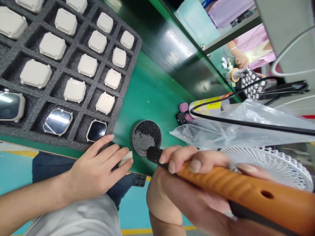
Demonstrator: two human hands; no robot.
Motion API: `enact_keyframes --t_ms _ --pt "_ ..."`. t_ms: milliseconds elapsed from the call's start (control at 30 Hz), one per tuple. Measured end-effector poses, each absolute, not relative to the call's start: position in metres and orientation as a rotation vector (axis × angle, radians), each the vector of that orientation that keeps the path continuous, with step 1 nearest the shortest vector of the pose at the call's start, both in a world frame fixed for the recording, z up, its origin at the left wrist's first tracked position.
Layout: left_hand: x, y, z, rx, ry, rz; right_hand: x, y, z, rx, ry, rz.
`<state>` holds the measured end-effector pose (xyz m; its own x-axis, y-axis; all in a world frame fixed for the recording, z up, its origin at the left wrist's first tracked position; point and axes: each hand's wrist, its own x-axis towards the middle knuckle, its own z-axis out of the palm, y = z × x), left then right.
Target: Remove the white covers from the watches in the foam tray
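My left fingers (115, 160) pinch a small cream case (125, 159); my right fingers (182, 157) wrap an orange-handled tool (246, 193).

Below you, the teal floor (17, 172) carries a painted yellow line (147, 231). Your green desk (147, 88) runs along a glossy dark-green panel (182, 55) that shows streaks of reflected light. Beyond it, a co-worker in a pink smock (256, 46) stands or sits at a neighbouring desk (219, 60), beside a grey upright panel (285, 36).
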<state>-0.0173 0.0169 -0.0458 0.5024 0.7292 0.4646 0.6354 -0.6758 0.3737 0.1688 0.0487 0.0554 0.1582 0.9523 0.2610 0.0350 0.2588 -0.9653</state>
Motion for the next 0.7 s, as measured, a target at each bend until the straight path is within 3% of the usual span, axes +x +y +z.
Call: enact_keyframes --t_ms 700 --pt "-0.012 0.019 -0.044 2.571 1.217 0.923 0.175 0.028 0.032 -0.961 -1.216 1.047"
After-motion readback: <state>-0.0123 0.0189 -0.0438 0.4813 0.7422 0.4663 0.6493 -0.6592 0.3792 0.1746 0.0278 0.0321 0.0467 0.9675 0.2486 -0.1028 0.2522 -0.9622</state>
